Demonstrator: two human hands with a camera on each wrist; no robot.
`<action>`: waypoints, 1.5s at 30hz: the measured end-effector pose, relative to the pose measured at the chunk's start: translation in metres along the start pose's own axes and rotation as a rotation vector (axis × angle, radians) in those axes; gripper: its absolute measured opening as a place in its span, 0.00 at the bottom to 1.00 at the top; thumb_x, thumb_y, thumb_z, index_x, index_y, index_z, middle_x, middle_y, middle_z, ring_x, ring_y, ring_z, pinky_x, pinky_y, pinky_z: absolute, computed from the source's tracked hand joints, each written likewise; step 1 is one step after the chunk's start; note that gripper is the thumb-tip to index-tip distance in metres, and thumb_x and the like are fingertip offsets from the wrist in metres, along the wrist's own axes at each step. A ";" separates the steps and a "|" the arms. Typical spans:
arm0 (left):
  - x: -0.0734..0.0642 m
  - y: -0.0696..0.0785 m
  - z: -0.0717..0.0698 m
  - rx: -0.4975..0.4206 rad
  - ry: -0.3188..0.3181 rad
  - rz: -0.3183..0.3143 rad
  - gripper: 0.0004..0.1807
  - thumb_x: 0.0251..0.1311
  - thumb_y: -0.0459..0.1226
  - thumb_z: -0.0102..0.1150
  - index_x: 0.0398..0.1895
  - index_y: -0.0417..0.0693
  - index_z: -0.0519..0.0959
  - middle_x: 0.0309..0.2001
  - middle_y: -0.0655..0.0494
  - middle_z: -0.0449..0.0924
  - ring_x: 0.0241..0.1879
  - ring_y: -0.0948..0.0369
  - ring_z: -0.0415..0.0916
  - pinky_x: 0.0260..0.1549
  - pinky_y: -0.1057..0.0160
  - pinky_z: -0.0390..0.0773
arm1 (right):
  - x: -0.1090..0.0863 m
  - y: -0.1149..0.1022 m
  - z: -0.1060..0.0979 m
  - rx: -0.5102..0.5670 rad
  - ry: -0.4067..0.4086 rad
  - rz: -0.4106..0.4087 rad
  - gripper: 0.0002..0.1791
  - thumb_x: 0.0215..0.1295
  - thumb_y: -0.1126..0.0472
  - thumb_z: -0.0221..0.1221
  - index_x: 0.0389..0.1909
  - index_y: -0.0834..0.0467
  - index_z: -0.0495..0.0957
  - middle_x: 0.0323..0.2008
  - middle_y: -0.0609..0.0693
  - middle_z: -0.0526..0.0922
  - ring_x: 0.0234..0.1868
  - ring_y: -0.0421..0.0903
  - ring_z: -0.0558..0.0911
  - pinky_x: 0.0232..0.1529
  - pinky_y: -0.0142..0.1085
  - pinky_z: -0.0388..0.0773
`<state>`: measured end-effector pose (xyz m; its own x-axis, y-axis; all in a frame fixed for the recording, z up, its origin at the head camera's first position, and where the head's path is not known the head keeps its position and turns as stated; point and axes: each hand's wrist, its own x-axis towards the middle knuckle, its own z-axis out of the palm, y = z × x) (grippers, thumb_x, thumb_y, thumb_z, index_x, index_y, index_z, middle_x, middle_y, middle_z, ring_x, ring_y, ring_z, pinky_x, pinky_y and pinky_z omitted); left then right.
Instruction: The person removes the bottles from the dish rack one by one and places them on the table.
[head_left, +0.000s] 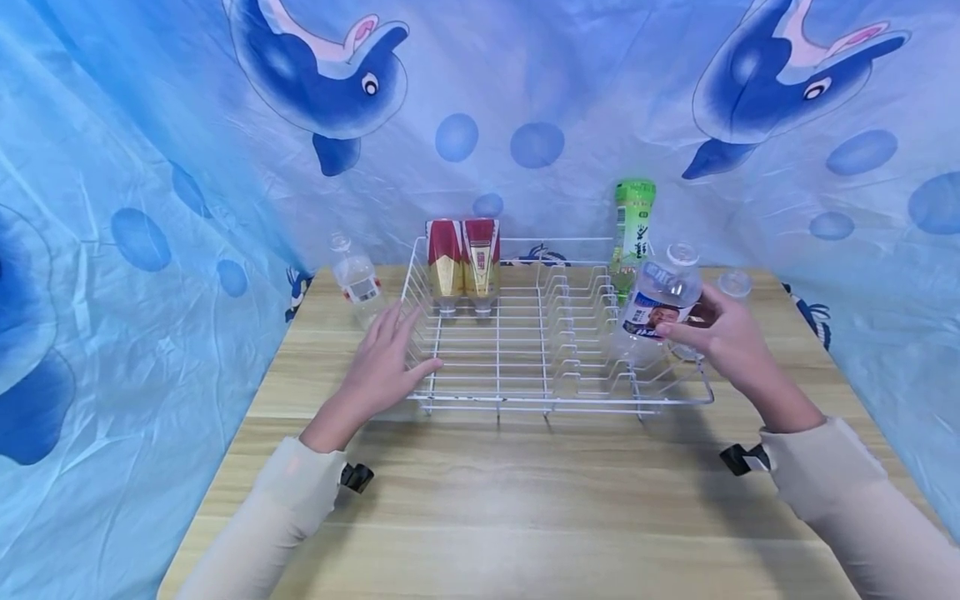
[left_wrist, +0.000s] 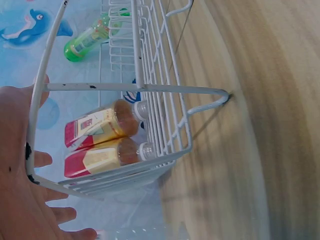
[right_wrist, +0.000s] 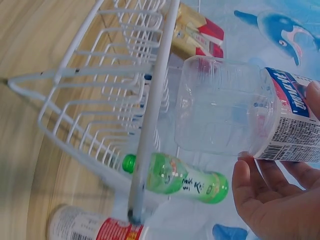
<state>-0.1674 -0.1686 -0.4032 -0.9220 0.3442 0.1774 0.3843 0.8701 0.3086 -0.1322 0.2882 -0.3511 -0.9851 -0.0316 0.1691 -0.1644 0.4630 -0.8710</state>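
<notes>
My right hand [head_left: 723, 337] grips a clear plastic bottle [head_left: 678, 287] around its blue-and-white label, over the right end of a white wire dish rack [head_left: 525, 404]. In the right wrist view the bottle's wide base [right_wrist: 200, 105] points down toward the rack. My left hand [head_left: 382, 362] has its fingers spread at the rack's left front corner, holding nothing. Two red-and-gold bottles [head_left: 446, 267] stand upside down, side by side, at the back left of the rack. A green bottle [head_left: 632, 233], also cap down, leans at the back right.
A clear bottle with a red-and-white label [head_left: 362, 287] stands on the wooden table [head_left: 480, 500] left of the rack. Another clear bottle [head_left: 735, 284] is right of the rack, partly behind my right hand; its red label [right_wrist: 122, 229] shows in the right wrist view. A blue dolphin-print curtain [head_left: 525, 83] surrounds the table.
</notes>
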 end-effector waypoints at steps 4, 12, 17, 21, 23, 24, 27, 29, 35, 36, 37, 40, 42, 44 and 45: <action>-0.003 -0.004 0.003 -0.050 -0.012 -0.024 0.51 0.57 0.66 0.51 0.76 0.52 0.45 0.75 0.47 0.32 0.73 0.46 0.31 0.65 0.36 0.43 | -0.005 0.002 -0.009 -0.042 0.023 0.017 0.32 0.56 0.59 0.68 0.61 0.58 0.69 0.47 0.53 0.78 0.43 0.36 0.79 0.38 0.25 0.78; -0.007 -0.010 0.008 -0.140 -0.023 -0.066 0.51 0.56 0.69 0.46 0.76 0.56 0.43 0.75 0.50 0.31 0.72 0.45 0.35 0.62 0.33 0.47 | -0.013 0.008 -0.024 -0.056 0.074 0.012 0.29 0.57 0.59 0.68 0.59 0.58 0.70 0.42 0.41 0.79 0.42 0.34 0.80 0.36 0.24 0.78; -0.010 -0.012 0.012 -0.234 -0.026 -0.102 0.49 0.58 0.65 0.49 0.76 0.59 0.42 0.75 0.51 0.29 0.71 0.42 0.40 0.59 0.30 0.50 | -0.020 0.013 -0.035 -0.078 0.096 0.035 0.30 0.57 0.58 0.68 0.60 0.56 0.70 0.43 0.38 0.78 0.42 0.31 0.79 0.36 0.22 0.76; -0.013 -0.013 0.012 -0.306 -0.044 -0.136 0.46 0.61 0.60 0.53 0.76 0.60 0.43 0.75 0.47 0.31 0.69 0.37 0.44 0.57 0.29 0.52 | -0.028 0.017 -0.046 -0.040 0.129 0.018 0.27 0.56 0.65 0.67 0.58 0.55 0.72 0.42 0.37 0.80 0.42 0.31 0.80 0.37 0.21 0.77; -0.014 -0.014 0.012 -0.335 -0.048 -0.139 0.45 0.61 0.59 0.53 0.76 0.60 0.44 0.75 0.44 0.33 0.68 0.36 0.46 0.57 0.28 0.52 | -0.032 0.019 -0.053 -0.019 0.146 0.013 0.26 0.56 0.68 0.66 0.57 0.55 0.73 0.41 0.37 0.80 0.42 0.32 0.80 0.37 0.21 0.76; -0.014 -0.013 0.011 -0.345 -0.047 -0.136 0.45 0.61 0.59 0.53 0.76 0.61 0.45 0.75 0.44 0.34 0.68 0.35 0.46 0.57 0.28 0.52 | -0.034 0.020 -0.057 -0.012 0.156 0.012 0.25 0.56 0.69 0.66 0.56 0.55 0.73 0.41 0.36 0.80 0.42 0.32 0.80 0.37 0.21 0.76; -0.013 -0.015 0.013 -0.363 -0.045 -0.120 0.45 0.61 0.58 0.54 0.76 0.60 0.45 0.75 0.42 0.37 0.69 0.37 0.45 0.57 0.29 0.52 | -0.040 0.023 -0.067 -0.021 0.178 0.035 0.25 0.57 0.68 0.66 0.55 0.54 0.73 0.41 0.34 0.80 0.42 0.30 0.79 0.37 0.19 0.75; -0.012 -0.016 0.014 -0.371 -0.049 -0.113 0.45 0.61 0.56 0.55 0.76 0.60 0.44 0.74 0.42 0.37 0.70 0.39 0.43 0.58 0.29 0.51 | -0.043 0.026 -0.072 -0.036 0.197 0.051 0.25 0.57 0.67 0.66 0.55 0.53 0.73 0.40 0.33 0.80 0.41 0.29 0.79 0.37 0.19 0.74; -0.012 -0.021 0.016 -0.431 -0.052 -0.105 0.48 0.60 0.52 0.59 0.76 0.60 0.40 0.75 0.45 0.38 0.71 0.42 0.40 0.62 0.33 0.47 | -0.047 0.037 -0.081 -0.079 0.245 0.074 0.28 0.56 0.63 0.68 0.59 0.55 0.72 0.41 0.32 0.78 0.42 0.28 0.77 0.36 0.17 0.74; -0.012 -0.021 0.016 -0.443 -0.049 -0.102 0.49 0.60 0.52 0.59 0.76 0.60 0.39 0.75 0.45 0.38 0.71 0.43 0.40 0.62 0.34 0.46 | -0.048 0.040 -0.082 -0.084 0.250 0.077 0.29 0.55 0.63 0.68 0.59 0.55 0.72 0.41 0.32 0.78 0.42 0.28 0.77 0.36 0.17 0.73; -0.012 -0.022 0.016 -0.452 -0.048 -0.099 0.49 0.60 0.52 0.59 0.76 0.59 0.39 0.75 0.46 0.39 0.71 0.43 0.40 0.63 0.35 0.46 | -0.049 0.043 -0.083 -0.090 0.255 0.081 0.29 0.55 0.63 0.68 0.59 0.55 0.72 0.41 0.32 0.78 0.42 0.28 0.77 0.36 0.17 0.73; -0.011 -0.023 0.017 -0.471 -0.051 -0.089 0.50 0.61 0.51 0.59 0.76 0.60 0.37 0.75 0.47 0.39 0.71 0.43 0.41 0.64 0.36 0.46 | -0.051 0.053 -0.085 -0.110 0.258 0.104 0.30 0.55 0.61 0.69 0.60 0.55 0.72 0.41 0.30 0.77 0.42 0.27 0.76 0.37 0.16 0.72; -0.011 -0.022 0.017 -0.479 -0.054 -0.089 0.50 0.61 0.51 0.60 0.76 0.61 0.37 0.75 0.48 0.40 0.71 0.43 0.42 0.64 0.36 0.46 | -0.053 0.060 -0.085 -0.142 0.256 0.123 0.30 0.56 0.58 0.68 0.61 0.56 0.71 0.40 0.28 0.76 0.42 0.27 0.75 0.36 0.16 0.71; -0.010 -0.022 0.017 -0.487 -0.058 -0.093 0.50 0.61 0.50 0.60 0.76 0.61 0.36 0.75 0.49 0.40 0.71 0.43 0.42 0.63 0.35 0.46 | -0.055 0.066 -0.085 -0.163 0.254 0.134 0.31 0.57 0.56 0.68 0.61 0.57 0.70 0.40 0.28 0.75 0.43 0.27 0.74 0.36 0.16 0.70; -0.010 -0.021 0.017 -0.489 -0.057 -0.094 0.50 0.60 0.50 0.60 0.76 0.61 0.36 0.75 0.49 0.40 0.71 0.43 0.42 0.63 0.35 0.46 | -0.056 0.070 -0.085 -0.172 0.255 0.141 0.32 0.57 0.55 0.67 0.62 0.57 0.70 0.40 0.28 0.75 0.43 0.27 0.73 0.36 0.16 0.70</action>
<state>-0.1668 -0.1849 -0.4272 -0.9497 0.3026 0.0808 0.2644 0.6361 0.7249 -0.0845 0.3976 -0.3818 -0.9495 0.2558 0.1815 0.0046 0.5902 -0.8073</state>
